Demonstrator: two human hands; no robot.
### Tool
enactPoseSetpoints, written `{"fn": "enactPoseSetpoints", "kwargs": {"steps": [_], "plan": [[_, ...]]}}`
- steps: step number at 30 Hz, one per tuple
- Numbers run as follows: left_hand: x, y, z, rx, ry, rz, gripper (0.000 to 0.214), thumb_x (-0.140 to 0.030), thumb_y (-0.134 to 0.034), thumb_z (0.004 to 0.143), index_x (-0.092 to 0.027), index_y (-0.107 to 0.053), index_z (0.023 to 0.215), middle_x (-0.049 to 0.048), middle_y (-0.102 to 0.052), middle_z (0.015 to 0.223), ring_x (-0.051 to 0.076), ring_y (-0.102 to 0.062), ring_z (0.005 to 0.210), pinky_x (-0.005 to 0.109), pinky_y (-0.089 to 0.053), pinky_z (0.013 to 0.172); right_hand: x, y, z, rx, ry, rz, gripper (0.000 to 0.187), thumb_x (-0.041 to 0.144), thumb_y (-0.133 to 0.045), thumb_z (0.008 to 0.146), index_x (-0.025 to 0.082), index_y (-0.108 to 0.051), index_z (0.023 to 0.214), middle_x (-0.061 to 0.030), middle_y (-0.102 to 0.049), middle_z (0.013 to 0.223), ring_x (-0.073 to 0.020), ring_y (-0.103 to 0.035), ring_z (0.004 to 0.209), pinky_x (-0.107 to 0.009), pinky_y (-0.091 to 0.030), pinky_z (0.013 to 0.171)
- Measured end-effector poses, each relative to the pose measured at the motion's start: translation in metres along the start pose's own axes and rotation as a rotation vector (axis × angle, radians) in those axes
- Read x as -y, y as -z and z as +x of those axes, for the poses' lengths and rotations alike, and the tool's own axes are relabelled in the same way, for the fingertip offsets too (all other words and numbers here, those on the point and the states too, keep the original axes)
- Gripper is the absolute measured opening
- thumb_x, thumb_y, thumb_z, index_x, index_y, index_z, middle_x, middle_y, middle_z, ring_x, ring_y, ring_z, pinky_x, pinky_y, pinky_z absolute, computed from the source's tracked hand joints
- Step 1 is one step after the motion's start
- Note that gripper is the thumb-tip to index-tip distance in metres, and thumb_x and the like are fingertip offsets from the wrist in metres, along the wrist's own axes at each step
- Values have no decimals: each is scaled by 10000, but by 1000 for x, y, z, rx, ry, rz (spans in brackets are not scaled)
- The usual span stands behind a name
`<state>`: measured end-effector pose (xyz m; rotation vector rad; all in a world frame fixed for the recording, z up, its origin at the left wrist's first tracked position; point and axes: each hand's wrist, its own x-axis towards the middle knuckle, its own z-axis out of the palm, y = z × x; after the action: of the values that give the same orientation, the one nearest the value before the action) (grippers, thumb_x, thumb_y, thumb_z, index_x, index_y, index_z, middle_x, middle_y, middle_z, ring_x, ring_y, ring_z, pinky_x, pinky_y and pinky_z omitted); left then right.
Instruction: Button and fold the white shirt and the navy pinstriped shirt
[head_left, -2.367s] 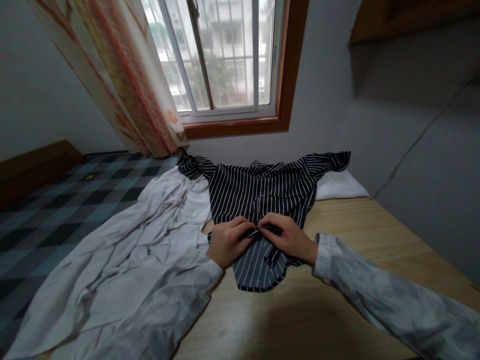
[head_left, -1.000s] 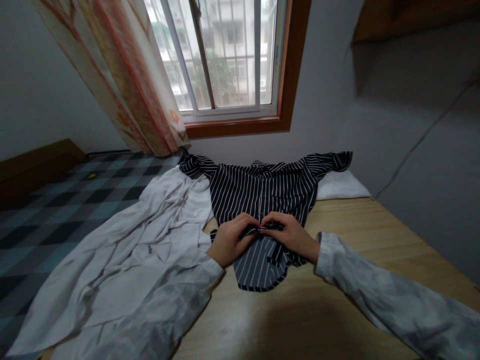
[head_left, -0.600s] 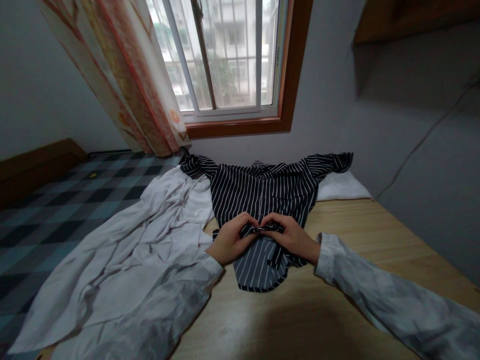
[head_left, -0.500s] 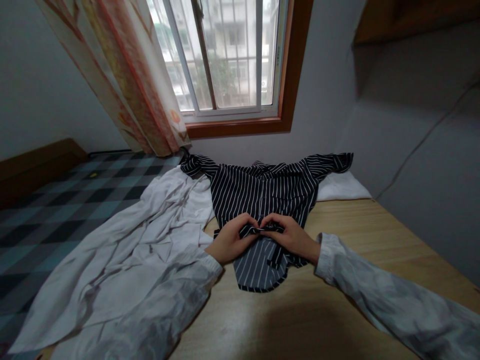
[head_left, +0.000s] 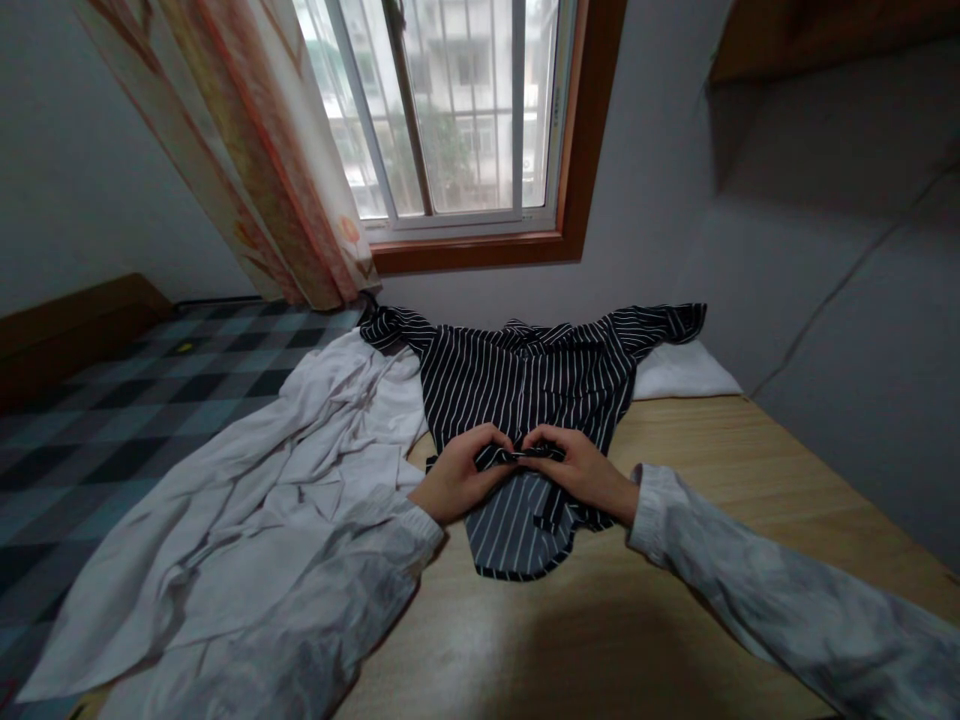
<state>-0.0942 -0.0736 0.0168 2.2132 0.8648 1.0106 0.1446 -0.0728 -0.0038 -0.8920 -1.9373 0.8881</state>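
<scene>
Head view: left hand (head_left: pixel 459 478) and right hand (head_left: pixel 583 470) meet, pinching the lower front of the striped shirt (head_left: pixel 476 375) on the wooden table (head_left: pixel 712 440) — seemingly to fasten it, though the spot is hidden — and the next move probably calls for steady fingertip control.

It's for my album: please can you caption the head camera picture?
Left hand and right hand pinch a black striped shirt over a wooden surface.

Dim daylight from 1 window (head_left: pixel 466 130); wooden surface (head_left: pixel 600 640) softly shadowed.
</scene>
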Motion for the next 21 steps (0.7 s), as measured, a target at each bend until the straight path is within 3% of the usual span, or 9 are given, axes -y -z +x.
{"fn": "enactPoseSetpoints", "kwargs": {"steps": [10, 21], "plan": [[0, -1, -2, 0, -13, 12, 66, -241, -640, 1045, -196, -664, 1087, 62, -706, 1051, 200, -677, 998, 360, -540, 928, 2, 1, -1, -23, 73, -26, 111, 302, -733, 1013, 229, -742, 1096, -43, -802, 1068, -224, -756, 1016, -373, -576, 972], [-5, -1, -2, -39, -91, 45, 117, -264, -676, 1038, -202, -734, 1119, 77, -770, 1070, 208, -725, 1008, 373, -579, 935, 2, 1, -8, -96, 264, -249, 113, 232, -656, 1027, 242, -698, 1131, -85, -776, 1096, -257, -734, 1053, -425, -574, 980]]}}
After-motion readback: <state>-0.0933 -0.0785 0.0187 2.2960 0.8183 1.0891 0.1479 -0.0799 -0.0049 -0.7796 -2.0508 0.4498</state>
